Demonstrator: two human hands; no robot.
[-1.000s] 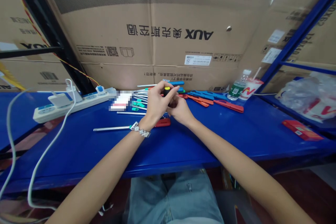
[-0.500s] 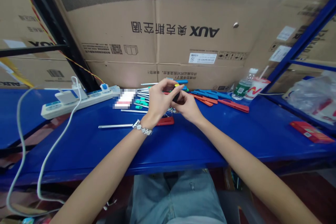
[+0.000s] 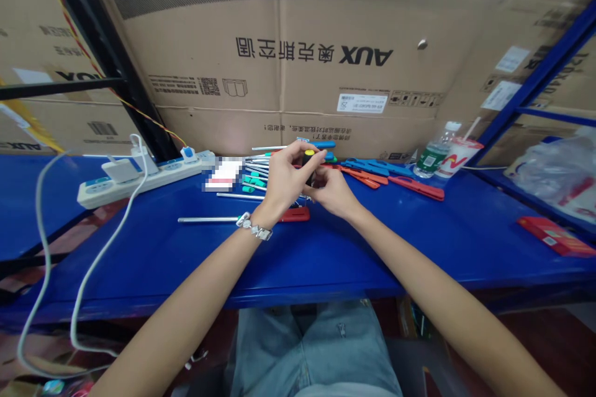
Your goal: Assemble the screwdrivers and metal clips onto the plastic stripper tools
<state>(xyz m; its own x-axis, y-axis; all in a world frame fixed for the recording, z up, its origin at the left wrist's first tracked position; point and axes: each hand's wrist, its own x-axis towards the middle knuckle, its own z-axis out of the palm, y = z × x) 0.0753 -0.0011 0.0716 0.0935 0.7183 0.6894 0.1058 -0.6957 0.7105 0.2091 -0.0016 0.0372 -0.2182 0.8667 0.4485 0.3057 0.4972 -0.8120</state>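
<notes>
Above the blue table, my left hand [image 3: 291, 177] is closed around the black handle of a screwdriver [image 3: 308, 161], whose yellow end points up. My right hand [image 3: 336, 189] meets it from the right, with fingers pinched close to the lower part of the handle. What those fingers hold is hidden. Beneath my left wrist lies a long-necked lighter [image 3: 294, 215] with a red handle and a metal tube reaching left. Behind and left of my hands are several metal tubes and green pieces [image 3: 254, 181].
Orange handles [image 3: 361, 175], blue handles [image 3: 382, 166] and a red handle [image 3: 416, 188] lie to the right. A water bottle [image 3: 435, 152] and paper cup [image 3: 459, 157] stand behind them. A red box [image 3: 556, 236] lies far right. The power strip [image 3: 149, 177] with white cables is left.
The screwdriver's black handle and yellow end show more between my fingers, and the handle stands more upright. My fingers have shifted slightly; the view has moved a little.
</notes>
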